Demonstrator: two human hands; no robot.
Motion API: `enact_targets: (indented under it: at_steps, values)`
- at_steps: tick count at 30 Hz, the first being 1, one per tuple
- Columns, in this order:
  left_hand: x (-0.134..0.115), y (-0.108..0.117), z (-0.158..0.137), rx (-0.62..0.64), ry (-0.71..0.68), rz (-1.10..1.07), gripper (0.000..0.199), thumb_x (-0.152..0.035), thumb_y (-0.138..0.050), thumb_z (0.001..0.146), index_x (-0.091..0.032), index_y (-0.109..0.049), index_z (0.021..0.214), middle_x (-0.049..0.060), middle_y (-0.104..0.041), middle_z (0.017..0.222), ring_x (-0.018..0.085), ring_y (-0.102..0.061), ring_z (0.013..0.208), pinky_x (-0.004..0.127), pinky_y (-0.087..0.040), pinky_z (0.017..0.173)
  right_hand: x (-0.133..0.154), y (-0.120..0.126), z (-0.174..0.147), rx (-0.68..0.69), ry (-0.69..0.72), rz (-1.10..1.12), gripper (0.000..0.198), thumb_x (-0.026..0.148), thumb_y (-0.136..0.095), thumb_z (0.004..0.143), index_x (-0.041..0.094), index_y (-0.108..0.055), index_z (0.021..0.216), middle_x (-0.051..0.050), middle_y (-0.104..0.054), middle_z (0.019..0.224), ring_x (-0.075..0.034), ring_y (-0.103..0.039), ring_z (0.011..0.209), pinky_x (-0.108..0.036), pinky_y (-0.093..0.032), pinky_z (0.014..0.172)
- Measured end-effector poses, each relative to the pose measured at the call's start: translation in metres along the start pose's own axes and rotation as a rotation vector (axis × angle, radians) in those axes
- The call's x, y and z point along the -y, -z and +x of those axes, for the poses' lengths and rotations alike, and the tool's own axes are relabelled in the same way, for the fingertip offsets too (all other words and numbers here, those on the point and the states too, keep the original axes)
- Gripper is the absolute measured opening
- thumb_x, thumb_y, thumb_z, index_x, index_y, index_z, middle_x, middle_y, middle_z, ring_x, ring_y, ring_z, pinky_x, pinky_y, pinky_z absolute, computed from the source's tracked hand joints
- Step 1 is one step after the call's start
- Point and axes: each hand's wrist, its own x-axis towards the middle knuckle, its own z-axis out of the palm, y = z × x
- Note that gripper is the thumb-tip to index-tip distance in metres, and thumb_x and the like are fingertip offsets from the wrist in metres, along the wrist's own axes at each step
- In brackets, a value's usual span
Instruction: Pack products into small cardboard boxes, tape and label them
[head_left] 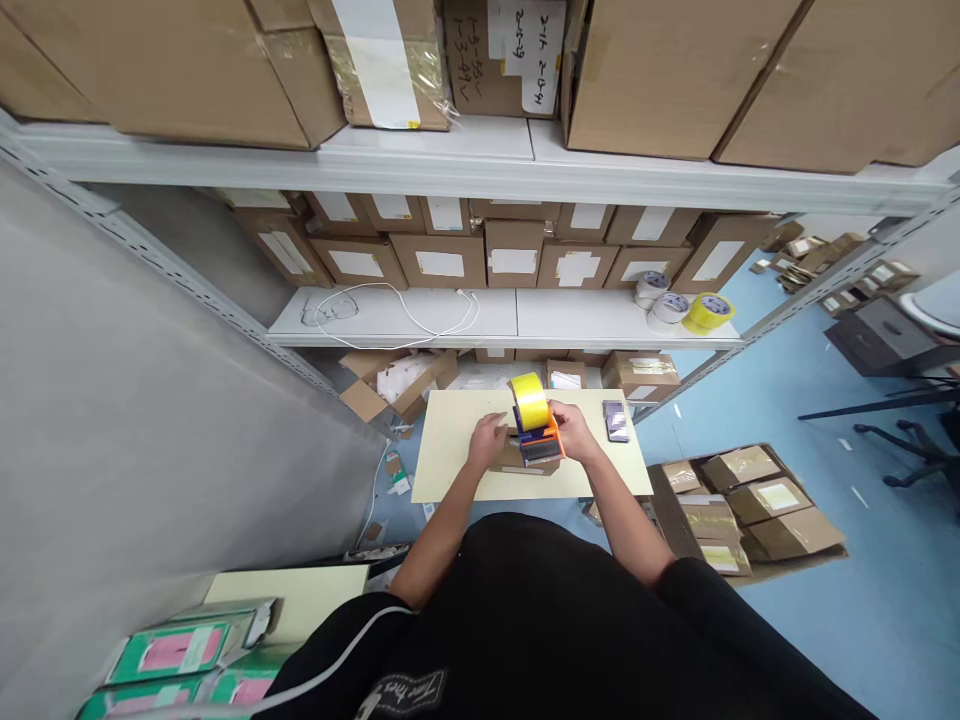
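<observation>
My right hand (574,430) grips a tape dispenser (541,447) with an orange and dark blue frame and a roll of yellow tape (530,401) on it. The dispenser is held over a small cardboard box (517,466) on the pale yellow tabletop (442,475), and hides part of the box. At the box's left side rests my left hand (487,440), its fingers against the cardboard near the top edge. To the right on the tabletop lies a dark phone-like object (616,421).
A shelf (450,312) behind the table bears labelled boxes, a white cable (405,320) and tape rolls (709,312). An open carton (401,385) stands back left. On the floor at right, a large carton (832,548) holds several packed boxes. Green boxes (169,650) lie lower left.
</observation>
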Motion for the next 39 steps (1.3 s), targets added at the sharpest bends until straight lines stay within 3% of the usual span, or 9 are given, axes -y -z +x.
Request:
enact_targets:
  at_steps: [3,5,9,12,16,19,25,39]
  values:
    - [-0.042,0.046,0.008,-0.275,0.057,-0.33,0.043,-0.044,-0.049,0.105,-0.017,-0.071,0.13,0.015,-0.068,0.13,0.024,-0.067,0.115,0.034,-0.057,0.09,0.008,0.004,0.0,0.015,0.066,-0.059,0.035,0.048,-0.084,0.082,0.021,-0.064,0.074,-0.005,-0.073,0.085,-0.021,-0.068,0.081,-0.033,-0.058,0.077]
    - [-0.076,0.085,0.009,-0.345,-0.015,-0.418,0.042,-0.049,-0.054,0.104,-0.019,-0.074,0.126,0.013,-0.07,0.126,0.022,-0.067,0.114,0.031,-0.057,0.087,0.011,0.006,-0.002,0.024,0.114,-0.127,0.03,0.044,-0.083,0.084,0.022,-0.064,0.074,-0.006,-0.074,0.088,-0.022,-0.07,0.085,-0.036,-0.059,0.082]
    - [-0.138,0.15,0.001,-0.242,-0.229,-0.403,0.033,-0.047,-0.064,0.099,-0.023,-0.079,0.117,0.008,-0.073,0.117,0.02,-0.069,0.105,0.03,-0.057,0.086,0.017,0.009,-0.005,0.029,0.228,-0.258,0.015,0.025,-0.074,0.089,0.023,-0.065,0.078,-0.004,-0.077,0.087,-0.023,-0.073,0.092,-0.043,-0.059,0.097]
    - [-0.166,0.173,-0.012,-0.169,-0.313,-0.326,0.027,-0.043,-0.067,0.098,-0.025,-0.081,0.112,0.007,-0.075,0.113,0.02,-0.07,0.103,0.031,-0.058,0.085,0.024,0.01,-0.005,0.03,0.343,-0.33,0.014,0.013,-0.068,0.09,0.024,-0.065,0.081,-0.003,-0.077,0.084,-0.022,-0.075,0.092,-0.047,-0.056,0.107]
    - [-0.183,0.18,-0.026,-0.203,-0.372,-0.233,0.019,-0.04,-0.072,0.095,-0.026,-0.083,0.103,0.006,-0.076,0.106,0.02,-0.07,0.1,0.035,-0.059,0.088,0.036,0.014,-0.005,0.03,0.458,-0.399,0.021,0.006,-0.058,0.092,0.024,-0.062,0.082,-0.001,-0.078,0.086,-0.018,-0.076,0.086,-0.047,-0.055,0.11]
    - [-0.191,0.181,-0.032,-0.226,-0.413,-0.196,0.014,-0.036,-0.075,0.094,-0.026,-0.083,0.1,0.005,-0.077,0.104,0.02,-0.071,0.098,0.037,-0.058,0.091,0.043,0.017,-0.005,0.038,0.5,-0.455,0.025,0.002,-0.053,0.092,0.024,-0.062,0.083,-0.002,-0.077,0.088,-0.018,-0.076,0.092,-0.047,-0.056,0.11]
    - [-0.205,0.185,-0.041,-0.283,-0.427,-0.12,0.009,-0.028,-0.074,0.094,-0.025,-0.081,0.089,0.003,-0.076,0.093,0.019,-0.069,0.091,0.035,-0.057,0.084,0.051,0.02,-0.007,0.028,0.576,-0.561,0.028,0.0,-0.049,0.094,0.023,-0.064,0.089,-0.003,-0.078,0.089,-0.018,-0.076,0.099,-0.045,-0.056,0.109]
    - [-0.225,0.192,-0.051,-0.159,-0.478,0.155,0.021,-0.02,-0.047,0.106,-0.022,-0.061,0.091,0.005,-0.066,0.095,0.022,-0.059,0.095,0.036,-0.049,0.086,0.06,0.03,-0.01,0.053,0.627,-0.679,0.031,0.004,-0.046,0.099,0.024,-0.07,0.101,-0.007,-0.08,0.103,-0.018,-0.076,0.104,-0.047,-0.056,0.11]
